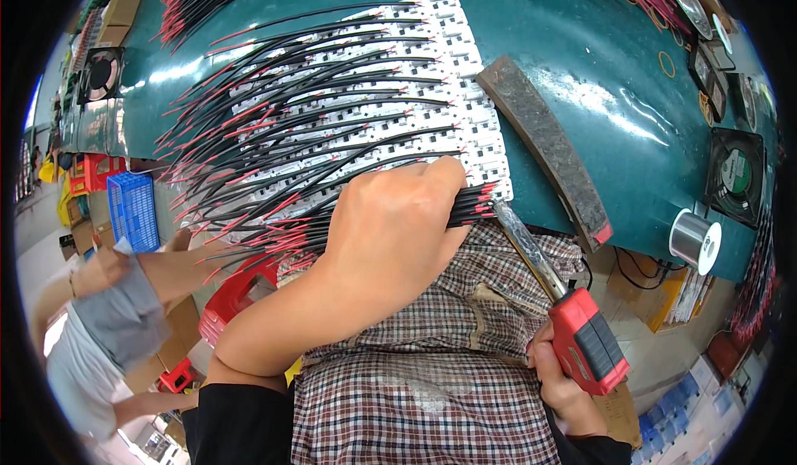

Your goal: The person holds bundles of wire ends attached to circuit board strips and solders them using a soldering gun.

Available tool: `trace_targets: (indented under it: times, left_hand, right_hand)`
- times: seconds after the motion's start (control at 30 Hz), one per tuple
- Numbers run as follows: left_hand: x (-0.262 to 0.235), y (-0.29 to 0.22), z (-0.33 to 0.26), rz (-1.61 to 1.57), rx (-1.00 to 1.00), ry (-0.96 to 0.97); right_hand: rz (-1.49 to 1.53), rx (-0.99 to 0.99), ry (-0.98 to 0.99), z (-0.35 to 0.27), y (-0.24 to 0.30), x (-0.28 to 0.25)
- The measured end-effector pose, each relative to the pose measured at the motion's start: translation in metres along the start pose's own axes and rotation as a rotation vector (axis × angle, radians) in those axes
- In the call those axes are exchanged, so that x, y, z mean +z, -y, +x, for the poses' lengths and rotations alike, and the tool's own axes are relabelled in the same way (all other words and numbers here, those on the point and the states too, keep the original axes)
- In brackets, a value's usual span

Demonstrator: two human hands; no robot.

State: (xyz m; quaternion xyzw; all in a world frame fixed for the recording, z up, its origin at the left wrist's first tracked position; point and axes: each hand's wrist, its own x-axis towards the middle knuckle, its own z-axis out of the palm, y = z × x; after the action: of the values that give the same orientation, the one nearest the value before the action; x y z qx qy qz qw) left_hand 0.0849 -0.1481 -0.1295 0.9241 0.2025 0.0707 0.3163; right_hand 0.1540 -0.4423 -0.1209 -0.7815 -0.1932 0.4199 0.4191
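My left hand point(390, 228) is closed around a bundle of black wires point(475, 208) with red ends, at the near edge of a white circuit board panel point(466, 66). Many similar black wires point(332, 91) lie in rows across the panel, their red tips fanning out to the left. My right hand point(566, 390) grips a red and black soldering gun point(588, 340). Its long metal barrel point(527, 249) slants up to the left, ending close to the bundle's red ends at the panel's lower right corner. Whether the tip touches a wire cannot be made out.
A dark, worn bar point(544, 145) lies right of the panel on the green table point(598, 75). Farther right are a solder wire spool point(696, 242) and a black fan point(737, 170). At left, a person point(124, 324) is near a blue crate point(133, 209).
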Motion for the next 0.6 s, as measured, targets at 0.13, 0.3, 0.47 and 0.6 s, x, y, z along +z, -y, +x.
trace_targets:
  times: [0.13,0.3,0.47,0.6]
  left_hand:
    - [0.0013,-0.0006,0.0003,0.006,0.001,-0.001]
    - [0.0017,-0.0023,0.0008,0.014,-0.001,-0.002]
    - [0.0005,-0.0027,0.0025,0.006,-0.003,0.016]
    - [-0.0017,0.0024,0.0057,-0.013,0.029,0.014]
  right_hand:
    - [-0.052,-0.018,-0.005,0.0013,-0.0023,0.0018]
    - [-0.055,-0.047,0.009,0.0004,-0.0034,-0.0006]
    - [-0.058,-0.033,-0.049,-0.0044,-0.0016,0.0]
    - [-0.08,-0.036,0.008,-0.0034,-0.0013,-0.0028]
